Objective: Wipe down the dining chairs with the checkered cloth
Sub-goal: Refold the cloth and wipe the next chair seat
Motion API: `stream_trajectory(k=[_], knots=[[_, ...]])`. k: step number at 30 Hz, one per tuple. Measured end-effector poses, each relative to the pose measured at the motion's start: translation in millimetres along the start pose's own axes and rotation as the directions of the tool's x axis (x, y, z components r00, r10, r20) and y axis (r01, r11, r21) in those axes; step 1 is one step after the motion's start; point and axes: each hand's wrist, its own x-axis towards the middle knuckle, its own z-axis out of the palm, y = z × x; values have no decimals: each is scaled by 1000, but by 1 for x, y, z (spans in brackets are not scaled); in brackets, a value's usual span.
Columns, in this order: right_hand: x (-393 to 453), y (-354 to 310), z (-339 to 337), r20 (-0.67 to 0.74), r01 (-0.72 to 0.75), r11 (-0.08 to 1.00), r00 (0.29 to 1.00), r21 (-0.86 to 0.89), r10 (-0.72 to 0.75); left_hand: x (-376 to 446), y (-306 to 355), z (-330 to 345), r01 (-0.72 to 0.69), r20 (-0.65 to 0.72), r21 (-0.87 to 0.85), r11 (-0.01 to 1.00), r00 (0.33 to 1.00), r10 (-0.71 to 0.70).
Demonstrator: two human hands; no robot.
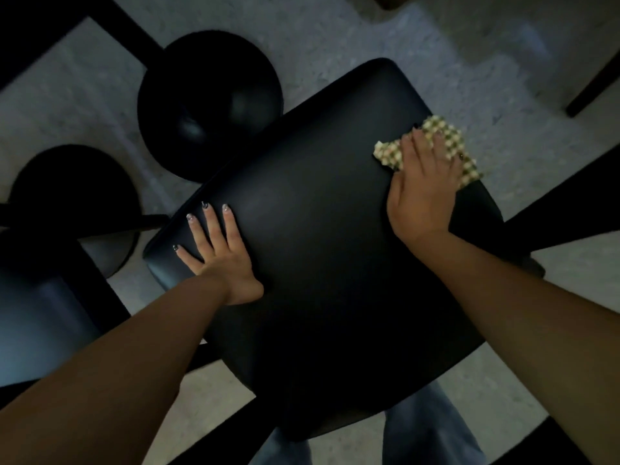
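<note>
While the room is dim enough that most dark furniture blends together, the black chair seat (pixel 318 229) fills the middle of the view, tilted diagonally, its legs lost in shadow beneath it. The left hand (pixel 218 253) lies flat on the seat's left edge, fingers spread and straight, the thumb tucked out of sight along the near side. The right hand (pixel 424 189) presses the checkered cloth (pixel 436 146) down on the seat's far right corner, fingers splayed over it; most of the cloth sits under the palm, with a crumpled end poking out to the left and a blurred strip showing past the fingertips, so its full shape cannot be made out. Two round black stools (pixel 209 102) stand on the pale speckled floor (pixel 335 35) beyond the seat, the nearer-left one partly cut off by a dark frame. Another dark seat (pixel 37 313) at the left edge shows only a bluish sheen. Blue trouser legs (pixel 432 431) appear below the chair, cropped by the bottom edge. Dark bars cross the corners; what they belong to I cannot tell.
</note>
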Motion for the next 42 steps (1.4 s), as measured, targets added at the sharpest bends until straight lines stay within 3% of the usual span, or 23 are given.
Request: stream_trajectory(k=[5,11,14,17,21,25,27,35,39,42], knots=[[-10,-30,10,-41,-183,982,982,46,184,-1,-5,1,-89,10,-47,995,996,89],[-41,-47,11,7,-183,982,983,38,183,-12,-17,-7,-220,34,-104,970,974,224],[-60,-47,3,41,-153,988,988,30,152,-14,-21,-15,-290,-33,-125,949,957,288],[-65,-37,-2,95,-118,993,988,-23,119,-13,-9,-34,-452,-57,16,892,890,452],[-55,-21,-5,142,-82,996,986,-44,87,5,38,-79,-624,43,327,710,760,649],[-51,-18,-2,151,-54,996,986,-74,65,19,76,-104,-612,241,531,586,772,588],[-53,-18,0,134,-65,997,989,-46,71,20,80,-102,-585,251,569,578,793,556],[-75,-7,1,4,-214,964,976,159,216,22,76,-98,-598,229,597,534,766,601],[-102,11,-2,-40,-391,889,911,239,411,21,75,-95,-595,212,596,539,764,609],[-134,22,-1,-124,-588,762,763,271,634,24,73,-94,-602,200,591,537,754,625]])
